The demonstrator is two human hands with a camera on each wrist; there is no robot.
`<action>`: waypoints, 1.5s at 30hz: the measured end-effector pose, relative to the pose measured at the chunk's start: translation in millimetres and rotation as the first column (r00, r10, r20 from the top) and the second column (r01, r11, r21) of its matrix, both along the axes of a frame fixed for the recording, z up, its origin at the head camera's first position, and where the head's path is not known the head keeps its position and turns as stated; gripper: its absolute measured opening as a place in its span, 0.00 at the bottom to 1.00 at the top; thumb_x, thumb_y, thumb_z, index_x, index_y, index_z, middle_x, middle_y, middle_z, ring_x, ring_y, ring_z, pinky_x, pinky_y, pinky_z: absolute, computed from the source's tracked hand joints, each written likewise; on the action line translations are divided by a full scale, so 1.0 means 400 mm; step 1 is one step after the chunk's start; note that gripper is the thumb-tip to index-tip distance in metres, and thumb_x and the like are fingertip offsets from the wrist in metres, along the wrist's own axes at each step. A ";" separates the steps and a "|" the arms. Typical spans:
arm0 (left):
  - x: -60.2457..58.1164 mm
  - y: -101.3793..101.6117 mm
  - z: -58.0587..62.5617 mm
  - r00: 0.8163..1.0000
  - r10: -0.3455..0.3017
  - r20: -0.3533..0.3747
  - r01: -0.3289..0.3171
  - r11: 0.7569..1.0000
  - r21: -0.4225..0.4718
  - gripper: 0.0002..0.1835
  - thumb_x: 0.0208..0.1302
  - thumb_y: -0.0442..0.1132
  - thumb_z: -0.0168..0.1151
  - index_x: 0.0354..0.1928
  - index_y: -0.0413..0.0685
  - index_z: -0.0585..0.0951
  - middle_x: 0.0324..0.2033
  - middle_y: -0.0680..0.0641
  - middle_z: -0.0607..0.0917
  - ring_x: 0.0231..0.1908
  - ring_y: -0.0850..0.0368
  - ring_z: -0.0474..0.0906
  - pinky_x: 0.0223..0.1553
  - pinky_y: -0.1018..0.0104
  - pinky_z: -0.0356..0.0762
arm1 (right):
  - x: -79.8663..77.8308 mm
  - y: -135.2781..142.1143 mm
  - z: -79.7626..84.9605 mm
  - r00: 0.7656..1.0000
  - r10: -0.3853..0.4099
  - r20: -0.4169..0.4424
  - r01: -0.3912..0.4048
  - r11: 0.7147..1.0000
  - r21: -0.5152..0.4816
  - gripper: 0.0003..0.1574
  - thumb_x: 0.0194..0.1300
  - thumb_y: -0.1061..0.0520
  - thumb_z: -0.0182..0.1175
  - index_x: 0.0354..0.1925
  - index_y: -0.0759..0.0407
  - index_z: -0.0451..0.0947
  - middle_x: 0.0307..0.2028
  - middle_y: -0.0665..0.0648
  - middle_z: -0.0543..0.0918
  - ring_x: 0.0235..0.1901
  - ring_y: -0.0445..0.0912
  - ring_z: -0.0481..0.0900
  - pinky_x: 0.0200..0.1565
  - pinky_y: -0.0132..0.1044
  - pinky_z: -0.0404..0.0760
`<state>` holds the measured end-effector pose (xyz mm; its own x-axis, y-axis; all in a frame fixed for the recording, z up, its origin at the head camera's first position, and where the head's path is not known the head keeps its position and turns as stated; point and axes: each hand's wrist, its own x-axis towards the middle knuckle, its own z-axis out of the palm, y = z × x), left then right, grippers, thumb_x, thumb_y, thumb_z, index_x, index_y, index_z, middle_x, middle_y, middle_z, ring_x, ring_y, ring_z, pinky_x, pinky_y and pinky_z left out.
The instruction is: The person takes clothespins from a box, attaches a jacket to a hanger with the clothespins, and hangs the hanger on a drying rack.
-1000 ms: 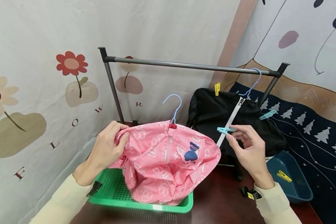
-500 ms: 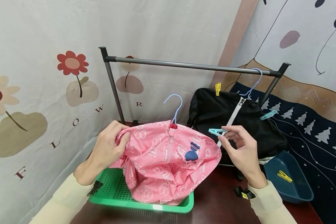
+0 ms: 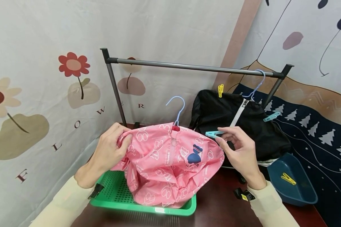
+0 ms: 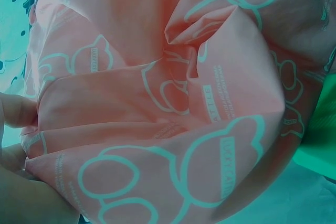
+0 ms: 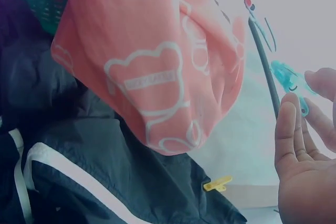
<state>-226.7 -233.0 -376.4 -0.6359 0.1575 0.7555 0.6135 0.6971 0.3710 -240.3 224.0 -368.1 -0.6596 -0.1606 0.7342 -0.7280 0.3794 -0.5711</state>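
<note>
A printed cloth (image 3: 170,28) hangs behind the pink jacket (image 3: 163,159), whose lower part is in the green basket (image 3: 116,205). The left hand (image 3: 108,149) grips the jacket's left end; near its right end, the right hand (image 3: 241,153) pinches a blue clip (image 3: 212,134), long axis toward the jacket.

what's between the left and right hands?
In the head view: the pink jacket, gripped by the left hand, with a blue hanger hook at its collar; then the light blue clip pinched by the right hand.
</note>
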 end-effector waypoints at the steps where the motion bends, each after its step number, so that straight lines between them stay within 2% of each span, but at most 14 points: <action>1: 0.000 0.000 0.000 1.000 -0.001 0.001 0.001 1.000 -0.001 0.05 0.76 0.29 0.72 0.48 0.43 0.91 0.41 0.47 0.86 0.35 0.59 0.78 0.37 0.77 0.72 | 0.000 -0.001 0.001 1.000 0.002 0.002 -0.002 1.000 0.001 0.33 0.65 0.80 0.77 0.66 0.66 0.89 0.52 0.57 0.88 0.45 0.36 0.89 0.61 0.23 0.89; 8: -0.002 0.000 0.001 1.000 -0.017 -0.005 0.017 1.000 -0.011 0.04 0.79 0.30 0.71 0.49 0.41 0.91 0.41 0.46 0.86 0.36 0.58 0.79 0.39 0.75 0.71 | 0.005 -0.013 0.009 1.000 0.019 0.011 -0.019 1.000 0.003 0.32 0.66 0.79 0.77 0.66 0.66 0.88 0.52 0.66 0.87 0.46 0.37 0.89 0.61 0.24 0.89; 13: -0.004 0.001 0.002 1.000 -0.019 -0.014 0.019 1.000 -0.025 0.03 0.79 0.30 0.71 0.49 0.39 0.90 0.41 0.45 0.86 0.37 0.56 0.80 0.42 0.74 0.72 | 0.004 -0.026 0.013 0.999 0.035 -0.016 -0.034 0.999 0.011 0.33 0.64 0.80 0.78 0.66 0.66 0.89 0.53 0.63 0.88 0.47 0.38 0.88 0.61 0.24 0.89; 24: -0.002 0.009 0.007 1.000 0.001 -0.014 -0.002 1.000 -0.029 0.05 0.76 0.25 0.71 0.47 0.40 0.89 0.39 0.45 0.85 0.37 0.56 0.78 0.42 0.71 0.70 | -0.003 -0.060 0.024 0.989 0.132 -0.064 -0.132 0.991 0.007 0.39 0.60 0.83 0.77 0.67 0.66 0.89 0.52 0.64 0.88 0.47 0.39 0.90 0.60 0.27 0.91; 30: -0.002 0.009 0.007 1.000 0.005 -0.012 -0.006 1.000 -0.028 0.05 0.77 0.25 0.71 0.47 0.40 0.89 0.40 0.45 0.85 0.37 0.55 0.78 0.43 0.70 0.70 | -0.004 -0.079 0.032 0.990 0.127 -0.061 -0.126 0.992 0.017 0.41 0.60 0.82 0.79 0.69 0.64 0.88 0.51 0.63 0.89 0.47 0.39 0.90 0.62 0.27 0.91; 37: -0.005 0.009 0.007 1.000 0.007 -0.008 -0.007 1.000 -0.031 0.04 0.78 0.26 0.70 0.47 0.41 0.89 0.40 0.46 0.85 0.37 0.55 0.78 0.43 0.71 0.70 | -0.002 -0.100 0.041 0.989 0.138 -0.046 -0.138 0.990 0.002 0.39 0.60 0.81 0.80 0.68 0.68 0.86 0.52 0.65 0.89 0.47 0.40 0.90 0.63 0.29 0.91; 42: -0.006 0.009 0.006 1.000 0.007 -0.004 -0.007 0.999 -0.031 0.04 0.78 0.26 0.70 0.47 0.41 0.89 0.40 0.46 0.85 0.38 0.55 0.78 0.43 0.71 0.70 | -0.004 -0.114 0.045 0.986 0.154 -0.056 -0.154 0.988 0.004 0.39 0.59 0.81 0.81 0.67 0.65 0.87 0.51 0.66 0.89 0.46 0.40 0.90 0.61 0.29 0.92; 45: -0.006 0.009 0.006 1.000 0.007 -0.002 -0.007 0.999 -0.031 0.04 0.78 0.26 0.70 0.47 0.41 0.89 0.40 0.46 0.85 0.38 0.55 0.78 0.43 0.71 0.70 | -0.006 -0.122 0.047 0.984 0.167 -0.064 -0.166 0.986 0.007 0.39 0.58 0.80 0.82 0.66 0.64 0.88 0.52 0.63 0.90 0.46 0.41 0.91 0.61 0.29 0.92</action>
